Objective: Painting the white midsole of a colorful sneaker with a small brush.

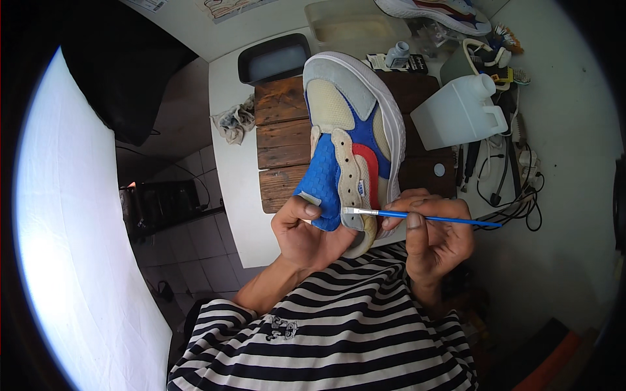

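Observation:
A sneaker (366, 133) in blue, cream, grey and red with a white sole is held up over the wooden board, toe pointing away from me. My left hand (301, 234) grips it at the tongue and heel opening, thumb pressed on the blue tongue (324, 176). Between the fingers and thumb of my right hand (438, 228) is a thin blue paintbrush (424, 216). Its flat pale bristles touch the cream eyelet strip (350, 176) near the shoe's collar. No laces show in the eyelets.
Beyond the slatted wooden board (280, 153) stand a dark tray (274, 58) of liquid and a clear plastic tub (357, 26). A small paint bottle (398, 55), a white jug (456, 112), another sneaker (437, 13), brushes and tangled cables (521, 202) crowd the right. A stained rag (235, 120) lies left.

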The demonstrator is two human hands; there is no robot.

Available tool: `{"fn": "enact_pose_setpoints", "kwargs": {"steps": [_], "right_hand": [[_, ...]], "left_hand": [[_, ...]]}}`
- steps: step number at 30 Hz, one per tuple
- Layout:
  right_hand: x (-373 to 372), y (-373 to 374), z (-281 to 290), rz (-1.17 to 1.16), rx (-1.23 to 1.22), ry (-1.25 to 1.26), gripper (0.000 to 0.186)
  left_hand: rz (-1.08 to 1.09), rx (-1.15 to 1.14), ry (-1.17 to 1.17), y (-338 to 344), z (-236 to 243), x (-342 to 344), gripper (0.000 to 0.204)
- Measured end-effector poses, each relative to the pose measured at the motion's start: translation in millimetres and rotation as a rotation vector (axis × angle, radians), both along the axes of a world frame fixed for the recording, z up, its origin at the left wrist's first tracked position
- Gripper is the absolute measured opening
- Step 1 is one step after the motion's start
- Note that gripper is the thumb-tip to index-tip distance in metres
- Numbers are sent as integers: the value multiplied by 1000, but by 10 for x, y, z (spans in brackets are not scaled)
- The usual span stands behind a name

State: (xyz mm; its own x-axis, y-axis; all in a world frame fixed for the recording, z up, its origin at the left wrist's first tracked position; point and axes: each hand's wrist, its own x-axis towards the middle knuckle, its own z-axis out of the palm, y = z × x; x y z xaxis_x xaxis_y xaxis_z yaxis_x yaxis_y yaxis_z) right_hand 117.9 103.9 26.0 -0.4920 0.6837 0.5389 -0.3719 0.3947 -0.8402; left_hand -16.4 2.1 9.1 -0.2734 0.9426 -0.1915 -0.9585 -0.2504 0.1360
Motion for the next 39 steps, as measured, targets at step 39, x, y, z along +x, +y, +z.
{"fn": "enact_pose_setpoints", "kwargs": {"steps": [39], "right_hand": [[144, 101, 35, -9, 165, -42, 15]], "left_hand": [[-20, 37, -13, 1, -55, 3, 80]]}}
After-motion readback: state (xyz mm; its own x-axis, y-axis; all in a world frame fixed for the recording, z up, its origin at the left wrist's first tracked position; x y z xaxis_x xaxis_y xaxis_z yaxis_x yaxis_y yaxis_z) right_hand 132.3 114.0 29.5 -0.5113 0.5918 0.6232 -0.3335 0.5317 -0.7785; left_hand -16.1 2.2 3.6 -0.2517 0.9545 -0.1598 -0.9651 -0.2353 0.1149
